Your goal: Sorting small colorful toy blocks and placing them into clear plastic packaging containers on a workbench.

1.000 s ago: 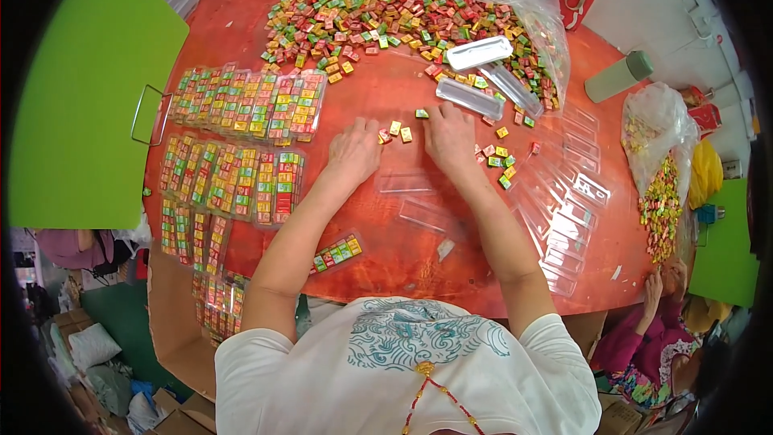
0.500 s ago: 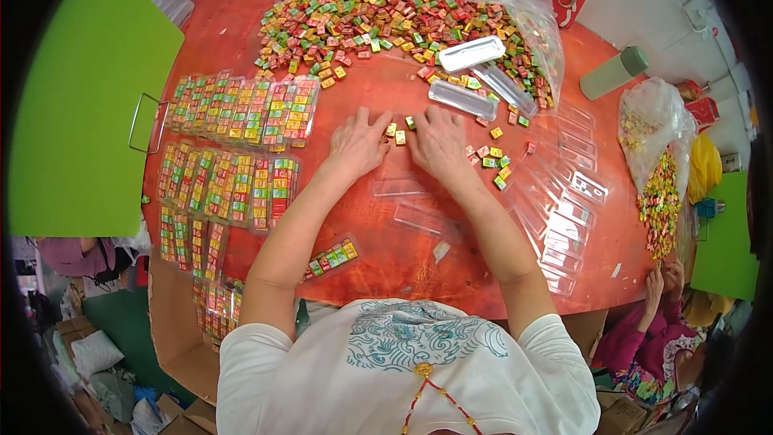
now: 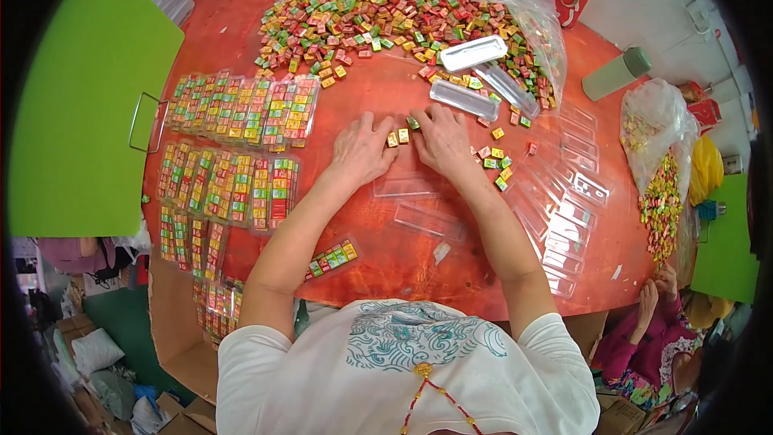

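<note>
Small wrapped yellow blocks (image 3: 398, 138) stand side by side on the red table between my two hands. My left hand (image 3: 364, 151) has its curled fingers against the left end of this pair. At the other side, my right hand (image 3: 442, 143) is closed, with a small green block (image 3: 413, 123) at its fingertips. Just below my hands lies a clear plastic tray (image 3: 403, 186), with another clear tray (image 3: 428, 221) nearer to me. Several loose blocks (image 3: 497, 163) are scattered beyond my right hand.
A large heap of blocks (image 3: 386, 20) spills from a clear bag at the back. Filled trays (image 3: 229, 185) stand in rows at left; one filled tray (image 3: 332, 259) lies near my left forearm. Clear trays (image 3: 565, 229) fan out at right, below a green bottle (image 3: 616, 74). Another person's hands (image 3: 656, 290) show at far right.
My hands have shifted slightly, and the yellow blocks between them sit closer together. The green block has moved slightly right and down with my right fingertips.
</note>
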`<state>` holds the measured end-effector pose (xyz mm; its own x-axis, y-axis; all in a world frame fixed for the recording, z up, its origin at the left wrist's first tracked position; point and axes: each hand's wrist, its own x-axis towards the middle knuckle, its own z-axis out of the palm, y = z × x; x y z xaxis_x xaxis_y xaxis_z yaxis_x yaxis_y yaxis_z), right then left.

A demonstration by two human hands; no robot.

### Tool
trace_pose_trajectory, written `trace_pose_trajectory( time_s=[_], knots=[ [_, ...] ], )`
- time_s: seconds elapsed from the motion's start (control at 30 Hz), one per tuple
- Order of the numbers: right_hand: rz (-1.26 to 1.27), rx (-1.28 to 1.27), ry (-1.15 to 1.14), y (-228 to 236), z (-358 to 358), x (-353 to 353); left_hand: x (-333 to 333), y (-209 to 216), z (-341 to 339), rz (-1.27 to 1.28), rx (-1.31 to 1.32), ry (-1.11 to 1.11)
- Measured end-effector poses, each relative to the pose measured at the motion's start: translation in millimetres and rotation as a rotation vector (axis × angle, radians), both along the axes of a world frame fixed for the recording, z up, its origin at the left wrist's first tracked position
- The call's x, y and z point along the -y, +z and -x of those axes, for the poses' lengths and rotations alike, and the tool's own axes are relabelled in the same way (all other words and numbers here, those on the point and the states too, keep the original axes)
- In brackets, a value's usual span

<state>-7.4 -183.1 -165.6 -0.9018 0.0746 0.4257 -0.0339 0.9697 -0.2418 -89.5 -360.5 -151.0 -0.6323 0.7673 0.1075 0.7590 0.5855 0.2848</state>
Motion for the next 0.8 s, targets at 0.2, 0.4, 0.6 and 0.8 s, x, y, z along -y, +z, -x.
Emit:
trace_pose_trajectory(
  time_s=[0.2, 0.4, 0.6, 0.8],
  knots=[
    [-0.058, 0.176, -0.024, 0.7, 7.5, -6.6, -17.3, -10.9, -6.4, 0.013, -0.211, 0.003],
    [-0.003, 0.076, 0.009, 4.0, -12.7, -1.9, -19.4, -23.6, -4.9, -0.026, -0.249, 0.000],
    [-0.048, 0.108, -0.111, 1.6, -18.9, -12.0, -29.6, -12.3, -8.1, -0.005, -0.273, -0.030],
    [-0.115, 0.068, -0.110, -10.4, -8.4, -14.6, -21.2, -8.1, -11.2, -0.042, -0.076, -0.001]
  ],
)
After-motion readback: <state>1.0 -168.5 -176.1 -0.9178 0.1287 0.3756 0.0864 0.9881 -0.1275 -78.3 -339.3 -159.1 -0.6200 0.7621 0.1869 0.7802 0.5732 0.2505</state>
